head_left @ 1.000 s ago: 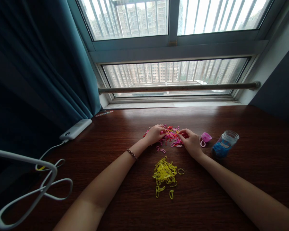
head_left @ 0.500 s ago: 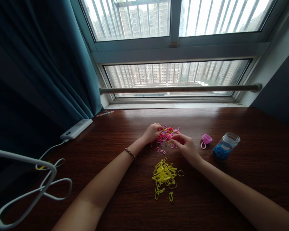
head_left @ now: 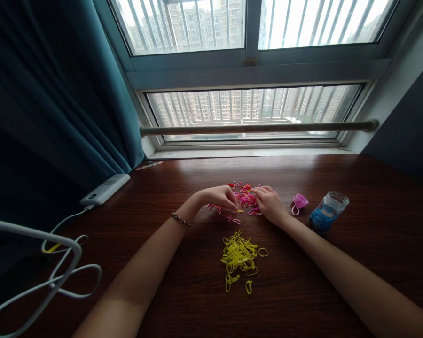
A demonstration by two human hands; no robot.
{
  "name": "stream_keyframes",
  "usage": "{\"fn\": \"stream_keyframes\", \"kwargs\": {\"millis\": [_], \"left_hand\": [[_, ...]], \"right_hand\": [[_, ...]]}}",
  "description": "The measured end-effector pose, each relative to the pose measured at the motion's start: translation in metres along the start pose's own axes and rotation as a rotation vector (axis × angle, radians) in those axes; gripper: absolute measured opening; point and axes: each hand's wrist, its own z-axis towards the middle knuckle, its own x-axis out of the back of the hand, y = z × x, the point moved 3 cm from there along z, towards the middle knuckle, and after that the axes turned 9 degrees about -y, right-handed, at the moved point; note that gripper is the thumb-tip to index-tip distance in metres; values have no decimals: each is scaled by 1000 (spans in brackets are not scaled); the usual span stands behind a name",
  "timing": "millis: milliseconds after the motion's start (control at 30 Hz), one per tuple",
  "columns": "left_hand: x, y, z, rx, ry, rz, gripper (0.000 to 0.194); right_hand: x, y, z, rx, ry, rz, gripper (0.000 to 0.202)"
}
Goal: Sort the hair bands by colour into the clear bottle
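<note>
A pile of pink and red rubber bands point(head_left: 246, 199) lies on the dark wooden table between my hands. My left hand point(head_left: 220, 196) is closed at the pile's left side, bent downward, with a yellow rubber band point(head_left: 238, 211) pinched at its fingertips. Over the pile's right edge rests my right hand point(head_left: 270, 204), fingers stretched out and touching the bands. A bit of yellow shows near those fingertips. Nearer to me is a separate heap of yellow rubber bands point(head_left: 238, 253), with a few loose ones around it.
To the right stand a pink cap with a loop point(head_left: 300, 201) and a clear jar point(head_left: 328, 211) with blue contents. At left, a white power strip-like device point(head_left: 105, 189) trails a white cable point(head_left: 75, 270) beside the blue curtain point(head_left: 102, 103). A window point(head_left: 254, 108) with a rail lies beyond.
My left hand has come toward me from the pile, now with a yellow rubber band. My right hand has shifted slightly away from me, its fingers straighter over the pile. The view has shifted slightly.
</note>
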Motion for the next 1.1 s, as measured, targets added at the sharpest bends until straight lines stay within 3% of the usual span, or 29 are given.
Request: {"fn": "stream_keyframes", "kwargs": {"millis": [100,333,400,467,500,633,667,733,867,967,1100], "left_hand": [[-13,1,7,4,-211,11,19],[-33,6,15,-48,-408,21,18],[-34,11,13,-72,-414,44,19],[-30,14,14,-98,-298,78,19],[-26,14,15,-116,-173,101,20],[-4,5,20,-189,585,303,19],[-1,1,21,-211,713,393,17],[-2,-8,26,-269,761,576,18],[-6,-24,31,-257,665,780,32],[-7,-28,32,-186,616,834,40],[-8,-28,32,-152,587,849,43]], "right_hand": [[-10,5,1,-30,-68,-39,28],[-18,11,0,-56,-95,-61,34],[-16,11,1,-52,-67,-38,34],[-11,10,1,-43,-13,17,31],[-8,9,0,-38,29,60,29],[6,9,-6,-100,202,273,22],[8,10,-8,-144,227,322,22],[10,13,-11,-233,241,409,23],[10,6,-14,-292,228,534,22],[10,-17,-18,-209,180,611,22],[10,-61,-26,-5,15,627,16]]}}
